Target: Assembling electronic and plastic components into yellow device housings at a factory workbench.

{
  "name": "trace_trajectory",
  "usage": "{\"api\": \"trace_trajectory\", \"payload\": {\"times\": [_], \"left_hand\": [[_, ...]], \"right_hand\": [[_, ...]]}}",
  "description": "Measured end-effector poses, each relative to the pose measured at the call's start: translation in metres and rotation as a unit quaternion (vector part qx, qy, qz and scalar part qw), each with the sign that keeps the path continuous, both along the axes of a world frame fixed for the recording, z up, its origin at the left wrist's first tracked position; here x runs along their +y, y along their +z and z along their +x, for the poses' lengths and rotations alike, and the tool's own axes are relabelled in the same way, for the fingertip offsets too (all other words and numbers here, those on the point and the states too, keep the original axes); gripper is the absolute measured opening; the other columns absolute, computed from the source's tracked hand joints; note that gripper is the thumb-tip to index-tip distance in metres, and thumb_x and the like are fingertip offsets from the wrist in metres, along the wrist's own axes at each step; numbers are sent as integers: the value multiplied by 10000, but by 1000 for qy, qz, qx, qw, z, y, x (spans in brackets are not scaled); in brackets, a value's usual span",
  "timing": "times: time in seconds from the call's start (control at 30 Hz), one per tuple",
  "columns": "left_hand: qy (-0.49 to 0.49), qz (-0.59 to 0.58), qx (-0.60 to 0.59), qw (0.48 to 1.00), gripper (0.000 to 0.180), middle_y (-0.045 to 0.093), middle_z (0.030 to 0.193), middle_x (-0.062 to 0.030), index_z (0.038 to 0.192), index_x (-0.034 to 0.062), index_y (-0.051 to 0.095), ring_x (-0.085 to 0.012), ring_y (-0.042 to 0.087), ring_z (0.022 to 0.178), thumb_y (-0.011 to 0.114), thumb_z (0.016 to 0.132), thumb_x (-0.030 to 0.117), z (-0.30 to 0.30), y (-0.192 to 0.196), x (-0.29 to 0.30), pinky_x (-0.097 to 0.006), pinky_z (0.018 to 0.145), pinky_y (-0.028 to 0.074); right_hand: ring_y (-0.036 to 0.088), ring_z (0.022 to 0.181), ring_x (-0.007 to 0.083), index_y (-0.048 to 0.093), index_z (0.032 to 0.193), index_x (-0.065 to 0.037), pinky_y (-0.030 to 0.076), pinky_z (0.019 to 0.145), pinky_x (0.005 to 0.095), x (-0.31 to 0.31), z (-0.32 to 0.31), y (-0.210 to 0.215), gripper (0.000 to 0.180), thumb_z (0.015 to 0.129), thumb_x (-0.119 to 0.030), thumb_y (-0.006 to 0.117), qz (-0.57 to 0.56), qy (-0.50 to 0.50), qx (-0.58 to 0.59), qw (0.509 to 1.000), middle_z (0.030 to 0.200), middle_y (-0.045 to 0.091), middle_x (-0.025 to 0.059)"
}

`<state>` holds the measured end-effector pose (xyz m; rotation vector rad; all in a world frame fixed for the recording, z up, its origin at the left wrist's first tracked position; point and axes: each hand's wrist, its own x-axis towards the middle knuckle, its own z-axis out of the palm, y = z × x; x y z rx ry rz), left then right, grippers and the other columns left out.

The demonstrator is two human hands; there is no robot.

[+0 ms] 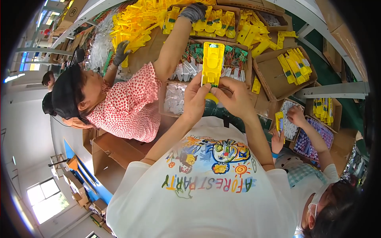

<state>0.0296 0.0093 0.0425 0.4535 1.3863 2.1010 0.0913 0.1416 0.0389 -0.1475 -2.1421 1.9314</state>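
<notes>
A long yellow plastic shell [213, 65] is held upright in front of my chest, its hollow inner side showing. My left hand [194, 99] grips its lower left edge with thumb and fingers. On the other side, my right hand [237, 97] is closed at the lower end, its thumb beside a small green circuit board [214, 84]. Both thumbs press near this board. My fingertips behind the shell are hidden. Just beyond is a cardboard box of white parts with green boards and wires [189, 70].
A co-worker's gloved hand [193, 12] reaches over a box of yellow shells at the back. Loose yellow shells [133, 23] lie heaped at far left. White pieces fill a box [174, 97] near my left arm. Another co-worker's hands [295, 116] work at right, near a shell-holding carton [270, 65].
</notes>
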Motion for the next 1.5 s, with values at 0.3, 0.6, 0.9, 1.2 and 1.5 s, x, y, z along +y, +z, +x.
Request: {"api": "trace_trajectory", "payload": {"times": [0.3, 0.6, 0.9, 1.2, 1.5], "left_hand": [[3, 5, -30, 1000, 364, 601, 1103, -71, 1223, -17, 495, -118, 577, 957, 480, 867, 57, -4, -20, -1, -258, 842, 451], [-16, 19, -176, 984, 390, 564, 1185, -160, 1287, 20, 401, -232, 582, 1023, 397, 898, 56, -22, -34, 5, -348, 839, 495], [-46, -8, -216, 975, 376, 577, 1065, -117, 1275, 75, 391, -224, 600, 839, 375, 928, 217, -37, -29, -10, -347, 717, 493], [-150, 54, -221, 962, 418, 599, 1055, -109, 1285, 47, 376, -214, 600, 850, 456, 900, 189, -19, -16, -6, -348, 765, 496], [24, -368, 359, 857, 558, 591, 928, -251, 1271, 10, 362, -398, 602, 836, 604, 771, 61, 12, -30, 9, -429, 709, 479]], "right_hand": [[577, 844, 81, 547, 1070, 26, 472, 759, 211, -20, 0, -22, 238, 853, -47, 609, -169, 4, 29, 985, 946, 591, 41], [583, 696, 91, 558, 1052, 10, 456, 617, 228, 19, -6, -53, 293, 896, -237, 565, -40, 68, -74, 994, 812, 623, 56], [573, 716, 113, 384, 1303, 22, 439, 517, 194, 53, 23, 31, 496, 944, -302, 490, -495, 73, 0, 866, 809, 602, 76], [414, 552, 43, 651, 890, -7, 297, 473, 216, 56, -25, 9, 272, 907, -242, 515, 57, -218, 78, 971, 581, 446, -40], [357, 481, 68, 518, 624, -63, 267, 447, 234, 30, -52, -5, 281, 838, -244, 502, -266, -201, -137, 933, 547, 394, -38]]}}
